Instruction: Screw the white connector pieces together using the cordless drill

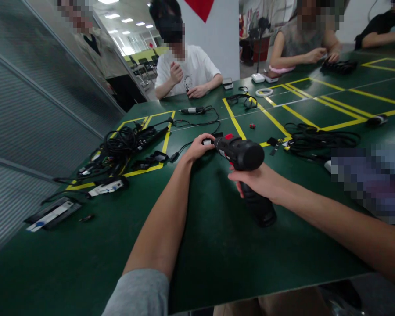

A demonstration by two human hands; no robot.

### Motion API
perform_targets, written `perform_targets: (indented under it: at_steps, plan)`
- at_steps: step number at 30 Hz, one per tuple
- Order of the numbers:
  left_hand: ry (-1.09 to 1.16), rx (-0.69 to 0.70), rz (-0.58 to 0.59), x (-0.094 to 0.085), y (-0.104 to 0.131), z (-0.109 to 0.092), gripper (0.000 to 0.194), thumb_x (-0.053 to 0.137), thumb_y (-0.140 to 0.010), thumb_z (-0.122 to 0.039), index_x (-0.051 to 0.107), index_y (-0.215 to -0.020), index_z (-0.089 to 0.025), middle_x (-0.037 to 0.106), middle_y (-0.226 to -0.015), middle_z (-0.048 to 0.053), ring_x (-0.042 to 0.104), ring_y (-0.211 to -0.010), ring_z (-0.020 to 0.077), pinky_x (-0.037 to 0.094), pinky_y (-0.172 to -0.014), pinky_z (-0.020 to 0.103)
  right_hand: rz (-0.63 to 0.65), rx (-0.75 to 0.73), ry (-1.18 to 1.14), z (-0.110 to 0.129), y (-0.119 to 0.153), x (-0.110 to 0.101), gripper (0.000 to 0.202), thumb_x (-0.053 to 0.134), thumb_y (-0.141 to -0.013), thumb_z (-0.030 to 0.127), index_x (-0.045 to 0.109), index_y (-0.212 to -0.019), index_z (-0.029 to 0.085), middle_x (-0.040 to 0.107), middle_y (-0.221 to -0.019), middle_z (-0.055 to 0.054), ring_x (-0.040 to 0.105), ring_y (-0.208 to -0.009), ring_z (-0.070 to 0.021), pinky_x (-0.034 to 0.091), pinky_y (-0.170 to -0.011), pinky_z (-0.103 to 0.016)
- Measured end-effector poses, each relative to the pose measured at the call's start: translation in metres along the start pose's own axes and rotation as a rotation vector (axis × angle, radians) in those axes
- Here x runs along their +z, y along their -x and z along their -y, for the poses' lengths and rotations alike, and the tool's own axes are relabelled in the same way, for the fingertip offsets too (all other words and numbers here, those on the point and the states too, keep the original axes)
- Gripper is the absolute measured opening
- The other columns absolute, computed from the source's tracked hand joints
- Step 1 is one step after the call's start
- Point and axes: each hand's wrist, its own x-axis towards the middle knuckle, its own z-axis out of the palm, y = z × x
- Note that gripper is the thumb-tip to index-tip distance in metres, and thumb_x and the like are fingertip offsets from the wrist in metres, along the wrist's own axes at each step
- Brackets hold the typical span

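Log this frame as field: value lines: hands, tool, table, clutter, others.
right hand: wrapped round the grip of the cordless drill
left hand: at the drill's front end, fingers on the chuck
drill: black with red trim, nose pointing left, held above the table
table: dark green, yellow tape lines
clutter: tangled black cables at left, cable coil at right
others: person in white shirt seated opposite

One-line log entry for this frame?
right hand: grips drill handle | left hand: at drill's front end | green table: cables beyond
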Motion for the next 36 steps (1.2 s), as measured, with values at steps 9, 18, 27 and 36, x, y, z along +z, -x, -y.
perform_targets:
  at_steps: [9,18,27,36]
  plan:
    - [0.040,-0.020,0.047,-0.001,0.004,-0.008,0.035,0.069,-0.067,-0.029,0.066,-0.100,-0.017,0.065,-0.107,0.004,0.057,-0.103,0.0204,0.041,-0.099,0.034,0.119,-0.032,-0.091,-0.001,0.009,0.003,0.004,0.060,-0.072,0.019,0.056,-0.072,0.019,0.060,-0.055,0.000,0.058,-0.051,-0.0158,0.048,-0.055,-0.030]
    - [0.077,-0.067,0.059,0.005,0.013,-0.016,0.041,0.071,-0.066,-0.032,0.066,-0.104,-0.017,0.064,-0.101,0.002,0.057,-0.090,0.0171,0.046,-0.087,0.030,0.079,-0.045,-0.054,-0.002,0.026,-0.008,0.007,0.058,-0.070,0.024,0.053,-0.066,0.019,0.061,-0.055,-0.002,0.059,-0.050,-0.0157,0.045,-0.053,-0.029]
    - [0.043,-0.023,0.039,0.009,-0.003,-0.005,0.038,0.071,-0.066,-0.032,0.067,-0.101,-0.018,0.064,-0.103,0.003,0.056,-0.091,0.0180,0.045,-0.085,0.030,0.021,-0.030,-0.156,-0.002,0.016,-0.012,0.014,0.059,-0.069,0.022,0.054,-0.081,0.020,0.060,-0.051,0.001,0.057,-0.046,-0.0157,0.045,-0.049,-0.028]
    - [0.049,-0.029,0.022,0.009,-0.006,-0.003,0.041,0.072,-0.065,-0.033,0.066,-0.102,-0.018,0.065,-0.107,0.004,0.057,-0.099,0.0201,0.045,-0.095,0.033,0.039,-0.050,-0.161,-0.004,0.011,-0.013,0.009,0.059,-0.069,0.022,0.058,-0.078,0.019,0.060,-0.053,0.000,0.057,-0.046,-0.0166,0.045,-0.049,-0.029]
